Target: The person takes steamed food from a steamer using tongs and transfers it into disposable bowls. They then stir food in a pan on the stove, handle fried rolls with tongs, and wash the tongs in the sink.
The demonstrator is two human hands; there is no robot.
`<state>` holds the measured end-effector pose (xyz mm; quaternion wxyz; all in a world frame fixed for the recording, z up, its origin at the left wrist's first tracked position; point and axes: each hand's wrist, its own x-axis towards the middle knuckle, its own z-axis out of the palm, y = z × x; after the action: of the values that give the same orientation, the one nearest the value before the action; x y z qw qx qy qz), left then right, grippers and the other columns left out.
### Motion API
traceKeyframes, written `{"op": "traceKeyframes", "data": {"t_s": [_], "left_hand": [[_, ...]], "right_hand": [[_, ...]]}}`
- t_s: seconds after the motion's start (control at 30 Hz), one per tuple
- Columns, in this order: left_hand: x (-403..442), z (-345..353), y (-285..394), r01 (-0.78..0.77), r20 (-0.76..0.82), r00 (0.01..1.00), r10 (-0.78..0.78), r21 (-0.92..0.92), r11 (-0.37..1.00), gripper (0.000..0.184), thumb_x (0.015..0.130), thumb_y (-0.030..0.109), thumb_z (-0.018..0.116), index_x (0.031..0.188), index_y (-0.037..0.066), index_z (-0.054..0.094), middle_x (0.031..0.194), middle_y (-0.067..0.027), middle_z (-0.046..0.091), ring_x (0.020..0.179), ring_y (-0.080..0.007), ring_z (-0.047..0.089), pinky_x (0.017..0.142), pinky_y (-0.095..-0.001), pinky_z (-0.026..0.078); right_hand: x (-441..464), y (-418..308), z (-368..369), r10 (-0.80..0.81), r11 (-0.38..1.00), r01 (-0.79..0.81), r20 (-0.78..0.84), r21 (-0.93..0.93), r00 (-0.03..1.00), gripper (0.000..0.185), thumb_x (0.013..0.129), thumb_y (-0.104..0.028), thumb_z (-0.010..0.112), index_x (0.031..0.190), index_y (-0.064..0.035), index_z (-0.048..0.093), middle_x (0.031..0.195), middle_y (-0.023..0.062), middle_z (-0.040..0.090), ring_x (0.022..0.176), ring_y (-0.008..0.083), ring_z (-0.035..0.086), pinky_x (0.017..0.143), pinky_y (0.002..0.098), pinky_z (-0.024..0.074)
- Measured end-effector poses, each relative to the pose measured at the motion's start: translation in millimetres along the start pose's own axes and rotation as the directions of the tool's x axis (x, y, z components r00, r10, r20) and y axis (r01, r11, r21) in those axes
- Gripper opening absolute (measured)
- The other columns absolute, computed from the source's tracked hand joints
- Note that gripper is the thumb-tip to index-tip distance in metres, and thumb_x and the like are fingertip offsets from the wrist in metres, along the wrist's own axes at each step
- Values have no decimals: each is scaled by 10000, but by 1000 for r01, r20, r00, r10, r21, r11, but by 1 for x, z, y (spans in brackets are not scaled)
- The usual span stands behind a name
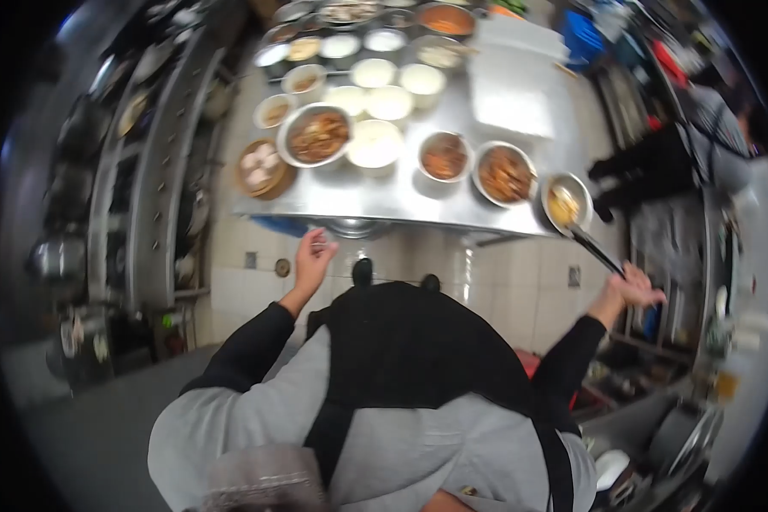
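My right hand (637,287) is wrapped round the black handle of a small pan (566,203), which holds something yellow and hangs by the table's right front corner. My left hand (316,247) is raised just off the front edge of the steel table (375,201), its fingers curled; whether anything is between them is too small to tell. Near the pan stand a bowl of reddish-brown food (505,174) and a smaller similar one (444,157). Nearer my left hand are a large bowl of brown food (317,135) and a round bamboo basket (264,169) with pale pink pieces.
Several white tubs (375,145) and bowls crowd the table's middle and back. A white box (510,94) lies at the back right. Beyond the table's right side stands a person in dark clothes (657,162). Steel shelving (158,171) runs along the left.
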<state>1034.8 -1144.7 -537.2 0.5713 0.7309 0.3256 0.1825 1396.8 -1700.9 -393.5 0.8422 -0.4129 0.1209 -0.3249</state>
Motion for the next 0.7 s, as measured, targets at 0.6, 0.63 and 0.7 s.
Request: {"op": "traceKeyframes", "data": {"t_s": [0.6,0.63,0.7], "left_hand": [[-16,-105,-3,102,-619,777,-109,-48,994,342,896,222,718,1145,6,629,912,-16,574,833,-104,517,751,-256,450],[-4,-117,4,50,-644,765,-20,28,998,335,897,212,716,1147,6,630,917,-16,577,828,-103,512,741,-253,449],[20,-127,35,-46,-625,766,150,178,983,306,906,184,703,1148,7,638,936,-23,598,830,-99,527,735,-244,455]], "right_hand": [[29,-117,-7,35,983,-101,378,154,925,622,922,-622,508,576,-106,548,569,48,470,578,234,518,754,484,492],[-3,-132,26,68,977,-128,321,170,945,569,972,-523,505,555,-137,478,554,20,436,536,178,441,646,355,412],[-22,-147,47,137,973,-218,564,79,815,552,993,-486,490,559,-148,439,545,6,402,522,148,398,605,310,356]]}}
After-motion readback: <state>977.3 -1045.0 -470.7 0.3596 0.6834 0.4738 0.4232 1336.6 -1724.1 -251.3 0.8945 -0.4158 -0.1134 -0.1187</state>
